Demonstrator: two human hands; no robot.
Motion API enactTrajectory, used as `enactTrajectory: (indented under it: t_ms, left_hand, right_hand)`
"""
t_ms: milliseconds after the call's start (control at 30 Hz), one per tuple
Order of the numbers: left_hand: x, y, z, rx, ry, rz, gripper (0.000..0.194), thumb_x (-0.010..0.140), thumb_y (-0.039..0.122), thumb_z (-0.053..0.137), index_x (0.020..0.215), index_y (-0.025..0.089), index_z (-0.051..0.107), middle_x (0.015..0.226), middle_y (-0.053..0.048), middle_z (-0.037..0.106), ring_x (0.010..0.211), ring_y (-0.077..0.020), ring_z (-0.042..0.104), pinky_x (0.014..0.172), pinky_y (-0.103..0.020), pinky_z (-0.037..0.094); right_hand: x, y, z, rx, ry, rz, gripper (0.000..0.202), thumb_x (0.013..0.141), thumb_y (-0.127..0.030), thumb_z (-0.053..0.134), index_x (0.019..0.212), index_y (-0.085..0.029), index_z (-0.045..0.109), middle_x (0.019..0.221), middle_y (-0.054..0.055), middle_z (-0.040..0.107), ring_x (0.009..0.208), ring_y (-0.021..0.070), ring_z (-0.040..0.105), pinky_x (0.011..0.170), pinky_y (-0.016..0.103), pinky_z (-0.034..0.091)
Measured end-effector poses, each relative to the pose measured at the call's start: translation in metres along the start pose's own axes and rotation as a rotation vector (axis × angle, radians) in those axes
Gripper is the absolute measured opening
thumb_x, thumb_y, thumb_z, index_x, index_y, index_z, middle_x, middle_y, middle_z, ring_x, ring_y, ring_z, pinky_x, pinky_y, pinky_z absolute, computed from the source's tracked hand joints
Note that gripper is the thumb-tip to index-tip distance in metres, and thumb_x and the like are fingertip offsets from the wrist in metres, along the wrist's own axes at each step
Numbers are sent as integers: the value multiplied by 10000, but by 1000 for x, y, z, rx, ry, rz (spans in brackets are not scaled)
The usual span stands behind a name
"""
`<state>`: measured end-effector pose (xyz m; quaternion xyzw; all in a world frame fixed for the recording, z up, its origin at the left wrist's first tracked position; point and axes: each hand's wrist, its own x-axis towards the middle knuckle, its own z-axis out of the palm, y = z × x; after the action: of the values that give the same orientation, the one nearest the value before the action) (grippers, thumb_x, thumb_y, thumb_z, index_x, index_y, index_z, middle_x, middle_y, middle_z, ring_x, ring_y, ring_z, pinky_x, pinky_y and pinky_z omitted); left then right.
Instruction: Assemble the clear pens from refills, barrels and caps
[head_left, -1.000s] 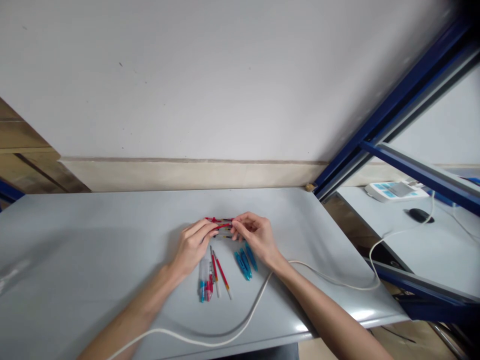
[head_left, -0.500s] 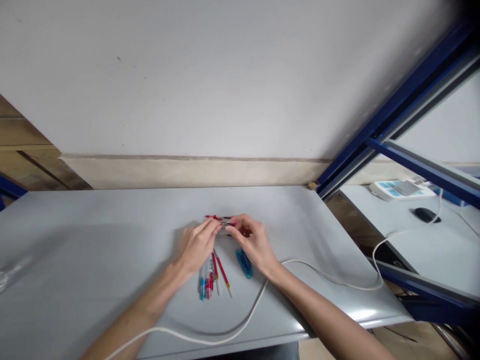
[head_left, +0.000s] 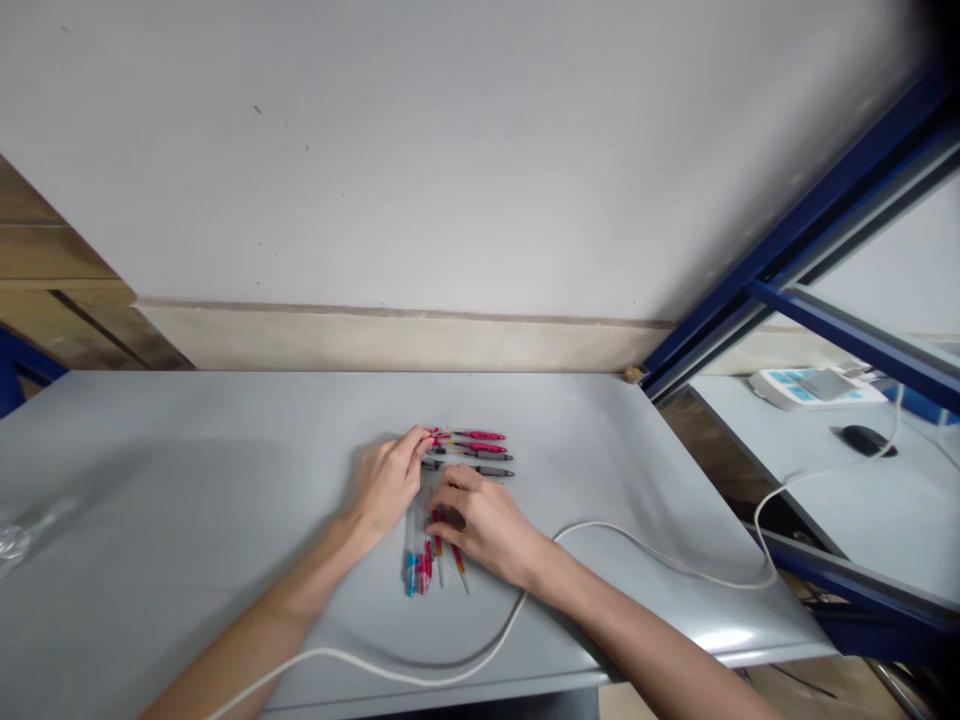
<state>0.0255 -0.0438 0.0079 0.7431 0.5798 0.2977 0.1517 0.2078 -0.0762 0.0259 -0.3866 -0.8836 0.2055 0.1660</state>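
Note:
My left hand (head_left: 390,482) has its fingers pressed together at the left ends of the pens, on a small red pen part (head_left: 435,434). Two red pens (head_left: 484,435) and two black pens (head_left: 491,471) lie side by side, pointing right. Nearer to me, my right hand (head_left: 484,520) curves over red refills (head_left: 458,556), thumb and forefinger apart. Left of it lie a clear barrel with a blue end (head_left: 411,575) and one with a red end (head_left: 425,570). The blue pen parts seen earlier are hidden under my right hand.
A white cable (head_left: 420,682) crosses the grey table (head_left: 225,500) in front of me and runs right. Clear plastic (head_left: 13,545) lies at the far left. Beyond a blue frame (head_left: 705,310) are a white device (head_left: 814,388) and a black mouse (head_left: 868,440).
My right hand has left the row of pens and moved down and left over the refills. The pens now show fully on their right side. My left hand stays near their left ends.

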Motion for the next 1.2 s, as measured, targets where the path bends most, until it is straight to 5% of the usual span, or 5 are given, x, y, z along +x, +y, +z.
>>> enactTrajectory:
  t_ms: [767, 1200]
  left_hand:
    - [-2, 0, 8, 23, -11, 63, 251, 1048, 332, 402, 984, 259, 634, 850, 2, 738, 750, -175, 686, 648, -255, 413]
    - [-2, 1, 8, 34, -36, 74, 260, 1056, 343, 384, 973, 257, 616, 840, 5, 731, 737, -180, 682, 644, -263, 398]
  right_hand:
    - [4, 1, 4, 344, 24, 40, 148, 826, -39, 741, 872, -173, 698, 944, 26, 616, 888, 166, 603, 804, 258, 484]
    - [3, 3, 7, 299, 2, 15, 150, 832, -149, 780, 970, -188, 734, 1000, 45, 622, 973, 192, 602, 877, 281, 486]
